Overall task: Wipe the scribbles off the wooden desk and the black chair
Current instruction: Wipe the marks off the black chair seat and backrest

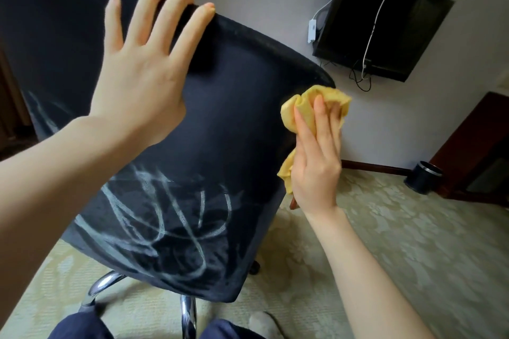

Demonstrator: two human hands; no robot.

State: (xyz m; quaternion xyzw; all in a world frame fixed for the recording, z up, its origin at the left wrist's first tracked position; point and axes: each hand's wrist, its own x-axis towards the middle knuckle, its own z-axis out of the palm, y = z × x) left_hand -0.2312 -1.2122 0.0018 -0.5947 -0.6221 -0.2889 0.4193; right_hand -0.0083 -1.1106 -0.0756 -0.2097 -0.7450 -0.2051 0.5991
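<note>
The black chair [234,96] fills the left and middle of the head view, its backrest facing me. White chalk scribbles [170,223] cover the lower part of the backrest, with fainter marks at the left edge. My left hand [143,69] lies flat on the upper backrest, fingers spread and curled over the top rim. My right hand [316,157] grips a crumpled yellow cloth [308,107] at the chair's right edge, beside the upper corner. The wooden desk is not in view.
The chair's chrome base [188,314] and a caster stand on a pale patterned carpet [399,242]. A black wall-mounted box [385,22] with cables hangs at the upper right. A dark cylindrical bin [422,177] sits beside dark wooden furniture [479,157] on the right.
</note>
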